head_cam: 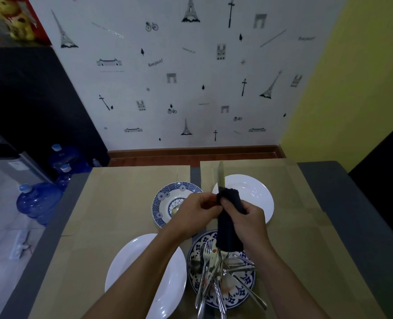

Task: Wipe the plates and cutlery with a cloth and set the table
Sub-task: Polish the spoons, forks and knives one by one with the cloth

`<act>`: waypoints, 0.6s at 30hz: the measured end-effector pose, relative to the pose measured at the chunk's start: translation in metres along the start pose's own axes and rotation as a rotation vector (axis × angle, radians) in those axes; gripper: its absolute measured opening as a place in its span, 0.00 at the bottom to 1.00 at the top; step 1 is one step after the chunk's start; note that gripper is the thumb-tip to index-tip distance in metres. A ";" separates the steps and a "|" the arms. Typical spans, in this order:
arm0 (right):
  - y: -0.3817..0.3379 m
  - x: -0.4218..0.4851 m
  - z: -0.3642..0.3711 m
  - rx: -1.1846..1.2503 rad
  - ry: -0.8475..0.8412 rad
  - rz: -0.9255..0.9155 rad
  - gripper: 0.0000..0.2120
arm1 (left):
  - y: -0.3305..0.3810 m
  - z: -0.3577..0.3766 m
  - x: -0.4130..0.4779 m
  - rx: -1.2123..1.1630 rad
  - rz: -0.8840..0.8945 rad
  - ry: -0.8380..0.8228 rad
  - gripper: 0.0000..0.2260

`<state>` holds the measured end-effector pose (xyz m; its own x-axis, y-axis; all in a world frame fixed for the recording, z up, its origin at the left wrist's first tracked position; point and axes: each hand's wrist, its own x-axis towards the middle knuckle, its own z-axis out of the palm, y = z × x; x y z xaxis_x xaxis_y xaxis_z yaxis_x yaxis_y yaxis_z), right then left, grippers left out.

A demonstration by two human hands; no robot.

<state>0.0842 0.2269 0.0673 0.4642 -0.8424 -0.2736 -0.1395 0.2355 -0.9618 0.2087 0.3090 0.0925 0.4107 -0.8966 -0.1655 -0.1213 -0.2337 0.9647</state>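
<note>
Inspector: Grey table [329,192], covered with brown paper sheets [121,203], set against a wall with Paris-motif wallpaper [190,88]. Report the item in process.

Technician: Steel table knife [220,176], centre frame, held above the table with its blade pointing to the upper edge. Its lower part is wrapped in the dark navy fabric cloth [228,229].

Inspector: Hand status?

Technician: Right hand [248,224]: fingers and thumb clamped round the cloth. Left hand [197,210]: fingers curled, tips pinched at the cloth's left edge. Whether they hold cloth or knife handle is hidden.

Inspector: Remaining stock?

Technician:
- Blue-floral round plate [193,256], lower centre, carrying the loose pile of steel forks and spoons [214,268].
- White plate [133,261], lower left.
- White plate [262,194], right of centre.
- Blue-patterned plate [159,203], centre, with a spoon [176,209] on it.

Inspector: Probable faults?

Technician:
- Blade edge may cut the cloth or the fingers behind it if the stroke runs across the edge.
- A slack pinch may drop the knife onto the white plate beyond or onto the pile.
- The hanging cloth end is just above the floral plate, which shows orange marks. Contact would likely soil the cloth and re-smear wiped pieces.
</note>
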 end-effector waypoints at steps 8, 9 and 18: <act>-0.001 0.001 0.002 0.037 0.050 -0.041 0.05 | -0.005 0.005 0.003 0.116 0.040 0.117 0.08; -0.001 0.002 0.002 0.049 0.044 -0.047 0.04 | -0.005 0.006 0.003 0.114 0.041 0.133 0.07; 0.006 0.004 -0.003 0.093 -0.004 0.003 0.06 | -0.015 0.006 -0.002 -0.027 0.005 0.080 0.06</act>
<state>0.0827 0.2242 0.0602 0.4674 -0.8397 -0.2766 -0.0589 0.2826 -0.9574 0.2045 0.3119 0.0768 0.4809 -0.8647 -0.1451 -0.0995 -0.2182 0.9708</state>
